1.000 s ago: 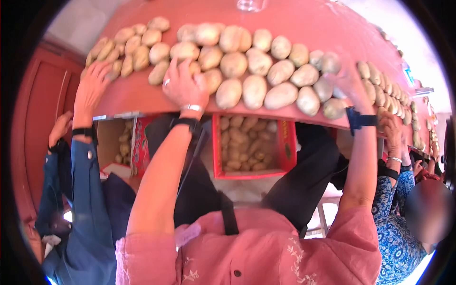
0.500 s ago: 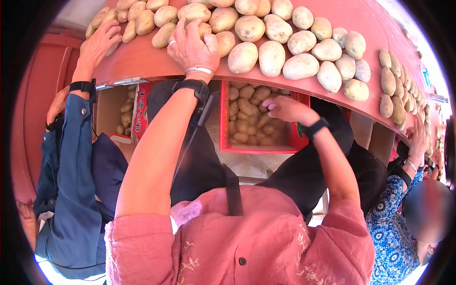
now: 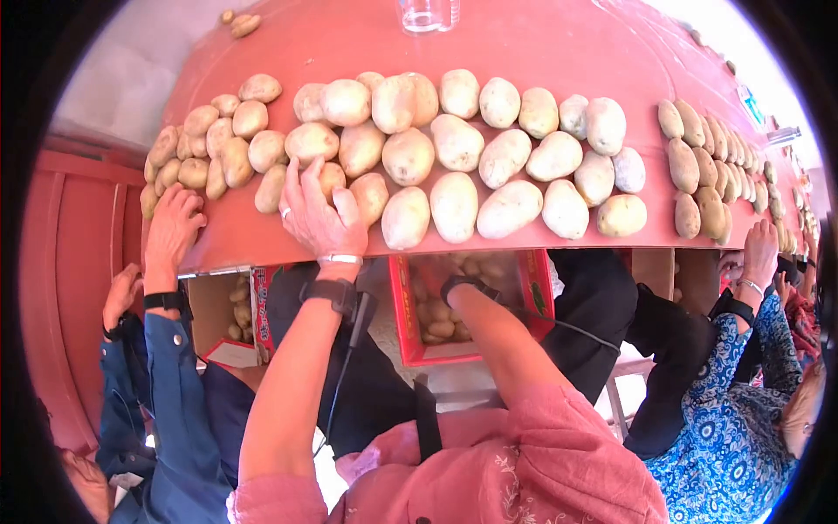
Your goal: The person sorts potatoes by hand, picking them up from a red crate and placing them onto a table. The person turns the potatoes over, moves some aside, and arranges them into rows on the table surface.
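The left grip (image 3: 319, 214) lies flat, fingers apart, on potatoes (image 3: 371, 194) at the desk's (image 3: 253, 237) near edge. The right grip is hidden below that edge, over the box (image 3: 537, 297); whether it is apart or together cannot be told.

A long red table (image 3: 559, 44) is stretching rightward under bright daylight — a pale wall (image 3: 113, 83) is rising behind, red wooden panelling (image 3: 74, 236) standing left.

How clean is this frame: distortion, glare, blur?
Head view: strong fisheye bends the red table into an arc and a black vignette fills the corners; the potatoes and left hand are sharp, evenly lit; the upper right background is blown out; the right hand is hidden below the table.
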